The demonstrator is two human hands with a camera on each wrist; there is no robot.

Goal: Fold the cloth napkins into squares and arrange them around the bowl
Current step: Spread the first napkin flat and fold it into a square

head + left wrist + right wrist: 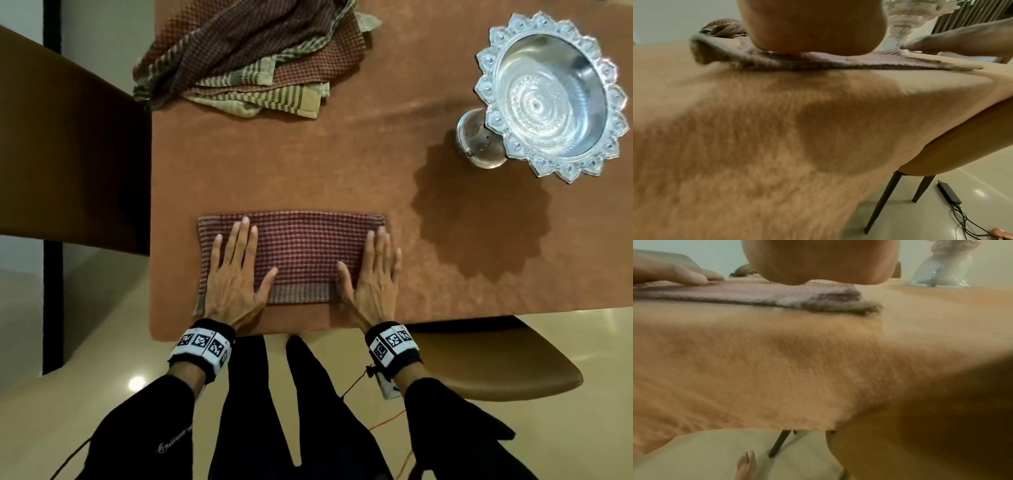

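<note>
A red checked napkin (298, 253) lies folded into a wide rectangle near the table's front edge. My left hand (236, 270) presses flat on its left end, fingers straight and spread. At the napkin's right end my right hand (371, 274) lies flat in the same way. A heap of unfolded napkins (250, 58) sits at the back left of the table. The silver pedestal bowl (548, 92) with a scalloped rim stands at the back right. In the left wrist view the palm (813, 26) rests on the napkin (818, 60). The right wrist view shows the napkin's (756, 293) near edge.
The table (342, 171) is covered in an orange-brown cloth. A brown chair seat (479, 363) juts out under the table's front right. A second table or bench (68, 154) stands to the left. Cables and a power adapter (949, 193) lie on the tiled floor.
</note>
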